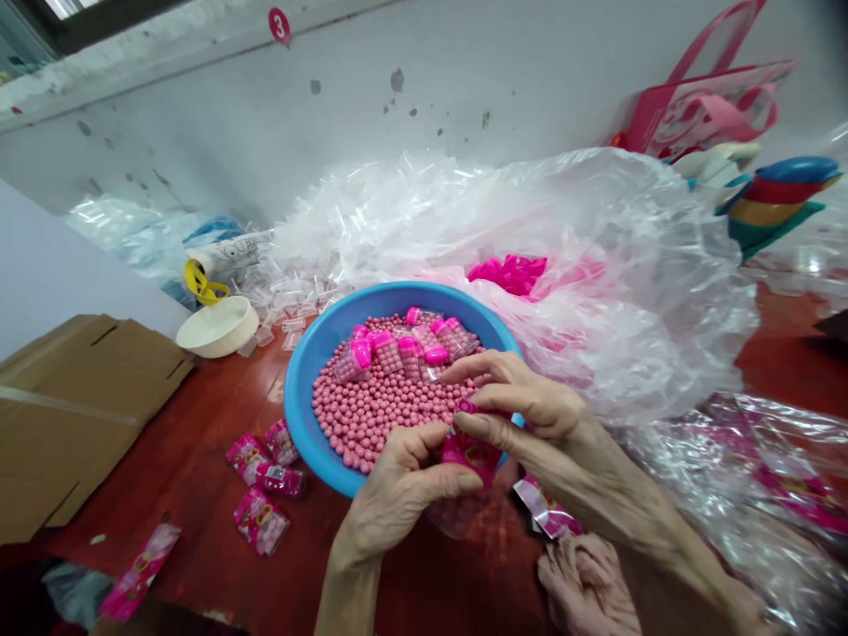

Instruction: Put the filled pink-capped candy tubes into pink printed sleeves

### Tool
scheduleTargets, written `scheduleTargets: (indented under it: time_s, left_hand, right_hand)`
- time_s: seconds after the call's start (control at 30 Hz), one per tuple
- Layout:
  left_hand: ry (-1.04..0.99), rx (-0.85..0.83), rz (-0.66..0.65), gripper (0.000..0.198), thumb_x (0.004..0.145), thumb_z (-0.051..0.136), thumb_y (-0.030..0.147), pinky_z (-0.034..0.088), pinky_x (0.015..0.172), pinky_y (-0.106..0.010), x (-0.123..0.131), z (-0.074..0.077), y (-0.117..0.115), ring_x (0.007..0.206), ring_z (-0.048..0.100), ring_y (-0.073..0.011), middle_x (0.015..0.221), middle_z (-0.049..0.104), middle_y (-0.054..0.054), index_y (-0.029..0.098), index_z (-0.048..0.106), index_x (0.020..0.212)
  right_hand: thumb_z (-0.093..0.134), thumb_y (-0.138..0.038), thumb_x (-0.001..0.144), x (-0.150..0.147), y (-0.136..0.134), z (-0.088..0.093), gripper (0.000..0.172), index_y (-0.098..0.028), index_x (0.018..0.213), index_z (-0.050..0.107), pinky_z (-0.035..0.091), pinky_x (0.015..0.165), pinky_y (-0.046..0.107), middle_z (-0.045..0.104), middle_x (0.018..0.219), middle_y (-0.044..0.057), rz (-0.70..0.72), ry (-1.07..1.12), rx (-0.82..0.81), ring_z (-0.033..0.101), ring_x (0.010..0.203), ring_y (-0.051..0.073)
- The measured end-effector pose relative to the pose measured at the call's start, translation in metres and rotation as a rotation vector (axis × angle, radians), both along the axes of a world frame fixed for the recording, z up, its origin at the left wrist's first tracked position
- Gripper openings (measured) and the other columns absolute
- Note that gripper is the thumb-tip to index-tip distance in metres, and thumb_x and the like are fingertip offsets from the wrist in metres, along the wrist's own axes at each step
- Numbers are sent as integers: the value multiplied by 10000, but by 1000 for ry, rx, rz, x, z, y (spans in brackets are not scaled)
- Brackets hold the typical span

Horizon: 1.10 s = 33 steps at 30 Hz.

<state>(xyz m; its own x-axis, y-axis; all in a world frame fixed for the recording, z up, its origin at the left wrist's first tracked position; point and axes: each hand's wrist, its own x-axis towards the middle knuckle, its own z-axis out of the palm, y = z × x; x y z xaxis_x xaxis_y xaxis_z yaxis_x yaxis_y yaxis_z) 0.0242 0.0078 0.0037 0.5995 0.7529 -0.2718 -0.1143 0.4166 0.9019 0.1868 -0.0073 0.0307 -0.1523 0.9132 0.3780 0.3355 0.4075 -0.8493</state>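
My left hand [401, 486] is closed around a small bottle in a bright pink printed sleeve [473, 452], over the front right of a blue basin. Its lower part, faintly see-through with pink balls, shows blurred below my thumb. My right hand [540, 415] pinches the sleeve's upper edge between thumb and fingers. In the blue basin [301, 424] lie many pink balls [377, 406] and several clear bottles [388, 352] with bright pink caps. A loose printed sleeve [547, 508] lies on the table beneath my right wrist.
Several pink-wrapped bottles [261, 521] and a flat pink sleeve [142, 565] lie left. Cardboard [86, 415], a white dish [222, 327] and clear empty bottles [291, 309] stand farther left. Plastic bags [636, 265] with pink caps [510, 274] bulge behind; clear film [722, 512] covers the right.
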Motion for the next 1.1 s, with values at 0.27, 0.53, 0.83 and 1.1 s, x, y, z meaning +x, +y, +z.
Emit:
scheduleTargets:
  time_s: [0.27,0.53,0.83,1.1]
  left_hand:
    - [-71,-46,95,110,720,725,208,411,397,-166,3,-5,4,387,545,-85,517,664,-25,100,706,728]
    - [-263,-67,452,205,683,770,356,535,541,-236,13,-6,-2,530,652,-144,576,708,-10,167,721,745]
    - [-402,-126,597,290,596,829,366,557,688,-301,20,-8,-20,727,687,-209,741,746,-58,167,751,792]
    - [-366,-57,403,190,681,784,291,523,775,-323,13,-5,-25,765,679,-216,754,743,-65,169,769,826]
  right_hand:
    - [512,-304,928,-19,-28,-18,164,-250,928,666,487,860,291,616,1021,13,-566,242,51,593,974,156]
    - [551,-341,891,-52,-61,-55,289,-220,1153,561,538,679,226,683,1009,44,-457,54,-75,666,829,167]
    - [420,-248,935,-62,-57,-51,164,-202,906,574,457,499,189,592,620,-34,-438,39,-53,570,479,122]
    - [383,-164,932,-64,-67,-56,268,-202,1165,509,498,576,175,677,842,20,-403,62,-9,679,655,131]
